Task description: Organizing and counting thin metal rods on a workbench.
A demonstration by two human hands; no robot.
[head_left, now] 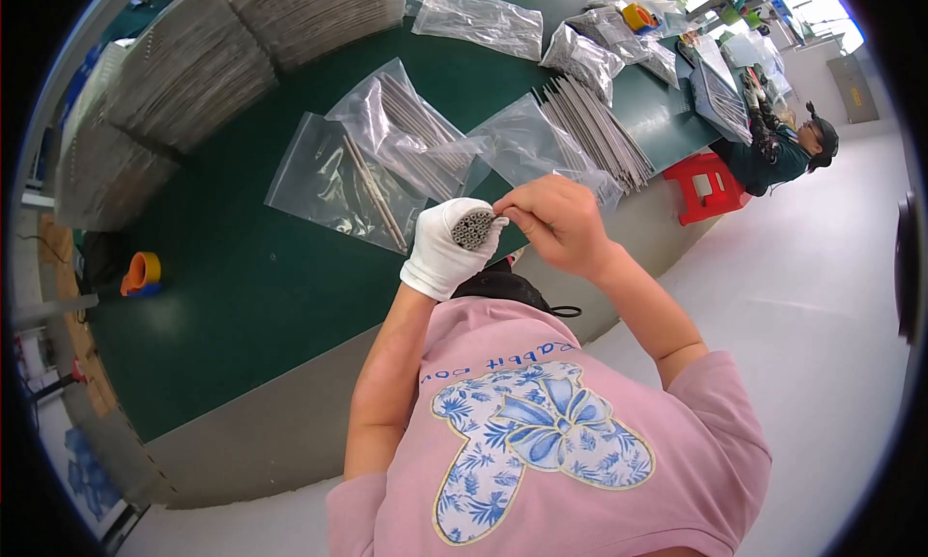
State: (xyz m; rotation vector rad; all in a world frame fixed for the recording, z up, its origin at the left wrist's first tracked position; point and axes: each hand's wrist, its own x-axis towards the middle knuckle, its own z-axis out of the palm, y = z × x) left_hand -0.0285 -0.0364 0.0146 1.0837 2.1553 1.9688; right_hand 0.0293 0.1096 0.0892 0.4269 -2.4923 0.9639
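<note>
A: Where is the tight bundle of thin, grey, hollow round tubes (473, 228)?

B: In the person's left hand (440, 259), which wears a white fabric glove; the open ends face up, above the near edge of the dark green tabletop (242, 291)

A: And the fingers?

B: The gloved ones are wrapped around the bundle. On the bare right hand (559, 221), thumb and forefinger are pressed together at the bundle's right rim; whether they pinch a tube or the glove's edge cannot be told

A: What lies just beyond the hands?

B: Three clear plastic bags (304, 185), partly overlapping. The left one carries a few slim greyish-brown rods (365, 180), the middle one holds a sheaf of longer grey rods (411, 122), and the right one lies against a loose fanned pile of straight grey rods (604, 137)

A: Farther out?

B: An orange-yellow roll of tape (143, 271) to the left, large grey stacks in clear wrap (188, 88) at the upper left, filled plastic bags (582, 62) toward the back, and, at the right, a red plastic stool (704, 186) near a co-worker in a dark cap (773, 161)
</note>
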